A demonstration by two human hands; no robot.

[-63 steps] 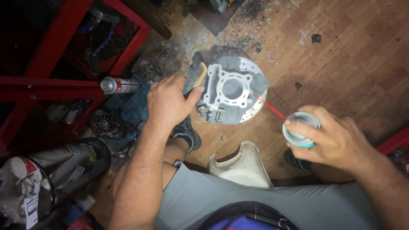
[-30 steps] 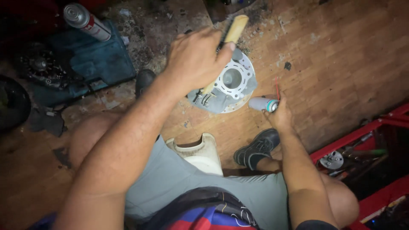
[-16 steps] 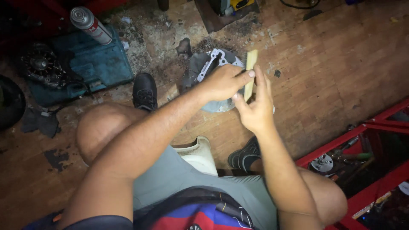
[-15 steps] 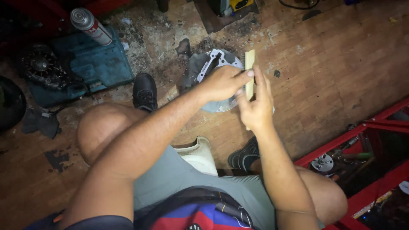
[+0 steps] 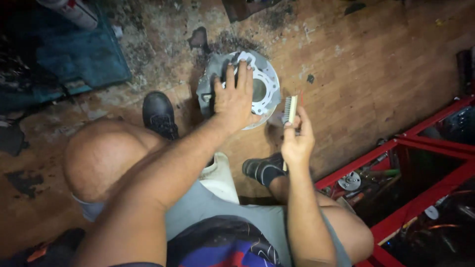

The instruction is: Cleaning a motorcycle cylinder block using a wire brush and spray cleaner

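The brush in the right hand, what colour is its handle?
The brush has a pale, cream-coloured handle, held upright in the right hand. The head view shows it best.

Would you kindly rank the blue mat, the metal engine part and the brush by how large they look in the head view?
1. Blue mat, partly cut off.
2. Metal engine part under the left hand.
3. Brush in the right hand.

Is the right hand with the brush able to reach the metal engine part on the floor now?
Probably yes. The right hand holds the brush just beside the engine part, with nothing between them. The left hand lies flat on its left side, so the right edge stays free.
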